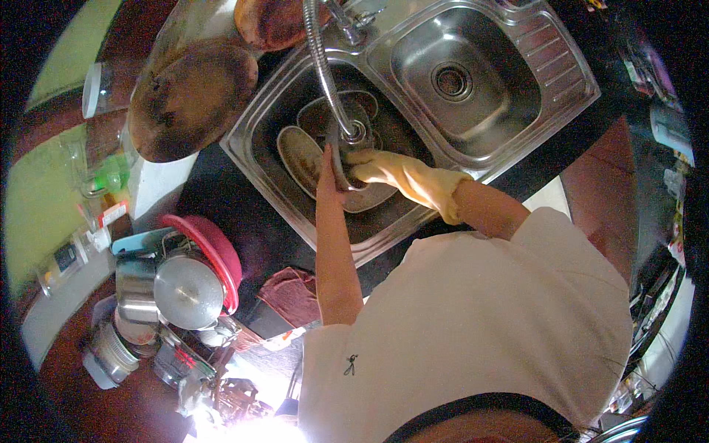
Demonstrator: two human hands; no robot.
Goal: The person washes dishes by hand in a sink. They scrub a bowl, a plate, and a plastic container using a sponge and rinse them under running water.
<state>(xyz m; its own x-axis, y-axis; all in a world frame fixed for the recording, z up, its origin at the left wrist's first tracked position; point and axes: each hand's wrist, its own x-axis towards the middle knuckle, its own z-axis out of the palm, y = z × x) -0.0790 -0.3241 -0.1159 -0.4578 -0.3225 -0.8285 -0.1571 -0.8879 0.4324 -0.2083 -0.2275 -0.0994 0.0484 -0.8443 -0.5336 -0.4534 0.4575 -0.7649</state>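
In the left sink basin (267, 133), my two hands work under a flexible metal faucet hose (323, 66). Its round spray head (355, 131) hangs just above them. Between my hands stands a dark dish (338, 164), seen nearly edge-on. My bare left hand (327, 171) grips its left side, the fingers partly hidden. A pale yellow rubber glove covers my right hand (380, 169), which is closed on the dish's right side. Below lie an oval dish (289, 151) with a light rim and another pale-rimmed dish (369, 201), partly covered by my hands.
A second steel basin (473, 122) with a drain adjoins on the right, beside a ridged drainboard (548, 52). Large brown oval boards (193, 100) lean at the upper left. A pink basin (214, 251), a metal lid (188, 292) and a steel pot (137, 288) crowd the left side.
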